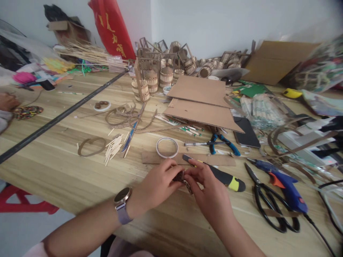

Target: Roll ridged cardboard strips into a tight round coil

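My left hand, with a watch on the wrist, pinches a small dark brown piece of what looks like a corrugated cardboard strip. My right hand grips the strip's other side between thumb and fingers. Much of the strip is hidden by the fingers. Just beyond the hands lie a flat cardboard piece, a roll of tape and a black-and-yellow utility knife. Black-handled scissors and a blue glue gun rest to the right of my right hand.
Short wooden sticks and a cardboard ring lie left. Cardboard sheets, blue-handled pliers and a phone lie beyond. Small stick-sided buckets stand behind. Another person's hand shows far left.
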Motion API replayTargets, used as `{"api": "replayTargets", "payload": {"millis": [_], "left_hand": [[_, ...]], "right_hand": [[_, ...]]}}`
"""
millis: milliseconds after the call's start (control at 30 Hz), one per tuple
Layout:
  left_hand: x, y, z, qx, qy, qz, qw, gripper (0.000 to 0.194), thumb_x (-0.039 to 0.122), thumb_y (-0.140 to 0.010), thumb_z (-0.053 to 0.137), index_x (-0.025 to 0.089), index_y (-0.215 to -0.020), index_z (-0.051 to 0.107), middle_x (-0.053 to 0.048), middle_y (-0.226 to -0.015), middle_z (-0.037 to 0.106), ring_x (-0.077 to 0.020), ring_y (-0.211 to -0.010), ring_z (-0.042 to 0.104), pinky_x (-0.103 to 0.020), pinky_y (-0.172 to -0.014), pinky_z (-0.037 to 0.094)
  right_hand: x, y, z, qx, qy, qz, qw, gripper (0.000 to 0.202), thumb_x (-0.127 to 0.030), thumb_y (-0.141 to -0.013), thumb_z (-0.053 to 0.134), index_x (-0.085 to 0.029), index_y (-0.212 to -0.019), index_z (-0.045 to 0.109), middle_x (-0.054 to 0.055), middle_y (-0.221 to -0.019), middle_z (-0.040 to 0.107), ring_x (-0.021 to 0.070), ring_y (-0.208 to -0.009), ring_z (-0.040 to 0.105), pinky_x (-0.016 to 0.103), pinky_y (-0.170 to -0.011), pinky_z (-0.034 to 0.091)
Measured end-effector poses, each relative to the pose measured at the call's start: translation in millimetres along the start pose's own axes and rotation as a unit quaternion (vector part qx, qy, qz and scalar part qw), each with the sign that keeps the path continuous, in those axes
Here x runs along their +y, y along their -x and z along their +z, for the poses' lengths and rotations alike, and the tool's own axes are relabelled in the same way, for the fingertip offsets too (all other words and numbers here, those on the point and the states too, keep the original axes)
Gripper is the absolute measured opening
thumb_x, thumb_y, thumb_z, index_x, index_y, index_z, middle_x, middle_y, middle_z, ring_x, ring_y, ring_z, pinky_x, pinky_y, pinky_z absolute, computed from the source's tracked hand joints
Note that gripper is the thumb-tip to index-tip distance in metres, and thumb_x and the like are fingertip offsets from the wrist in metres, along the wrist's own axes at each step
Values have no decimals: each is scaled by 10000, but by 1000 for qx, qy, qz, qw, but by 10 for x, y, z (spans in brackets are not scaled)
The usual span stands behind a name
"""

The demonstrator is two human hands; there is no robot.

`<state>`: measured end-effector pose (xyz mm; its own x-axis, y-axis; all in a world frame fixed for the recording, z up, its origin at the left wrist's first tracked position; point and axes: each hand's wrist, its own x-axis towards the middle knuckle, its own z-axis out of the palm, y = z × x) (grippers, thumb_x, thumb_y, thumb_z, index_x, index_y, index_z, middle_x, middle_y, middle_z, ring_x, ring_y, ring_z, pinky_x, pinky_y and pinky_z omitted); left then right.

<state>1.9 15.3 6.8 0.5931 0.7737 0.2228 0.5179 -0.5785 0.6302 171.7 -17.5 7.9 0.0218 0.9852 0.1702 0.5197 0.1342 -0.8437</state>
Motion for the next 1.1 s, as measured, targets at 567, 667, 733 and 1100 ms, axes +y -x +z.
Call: {"api": "replayTargets", "payload": {"millis": [567, 667, 733, 1100], "left_hand": [[19, 16, -10, 3, -11, 4, 1000, 330, 64, -833, 655, 147, -1148, 607, -88, -1084, 602, -232, -977, 624, -364, -851, 547], [24, 26, 0, 3, -3, 5, 1000, 337, 56, -829, 654, 147, -1150, 605, -91, -1101, 604, -229, -990, 625, -363, -871, 545], [28, 25, 7, 4, -3, 7, 1000, 331, 60, -830, 655, 149, -1145, 606, -90, -1105, 605, -229, -993, 625, -363, -876, 545], [8, -3, -26, 12, -41, -7, 999, 303, 56, -838, 635, 163, -1118, 602, -77, -1060, 577, -228, -957, 618, -364, -834, 542]], "right_hand": [[22, 13, 40, 26, 56, -81, 995, 200, -212, -897, 489, -186, -1094, 521, 25, -789, 735, 156, -702, 747, 231, -634, 588], [22, 17, 42, 28, 60, -86, 994, 196, -199, -901, 479, -186, -1092, 522, 21, -781, 732, 151, -693, 745, 223, -625, 584], [27, 16, 40, 31, 63, -86, 994, 192, -201, -903, 477, -189, -1089, 520, 19, -780, 731, 150, -686, 743, 224, -620, 582], [40, 5, -2, 21, 99, -123, 987, 316, -192, -890, 543, -220, -1196, 473, -13, -855, 765, 151, -771, 744, 250, -705, 585]]}}
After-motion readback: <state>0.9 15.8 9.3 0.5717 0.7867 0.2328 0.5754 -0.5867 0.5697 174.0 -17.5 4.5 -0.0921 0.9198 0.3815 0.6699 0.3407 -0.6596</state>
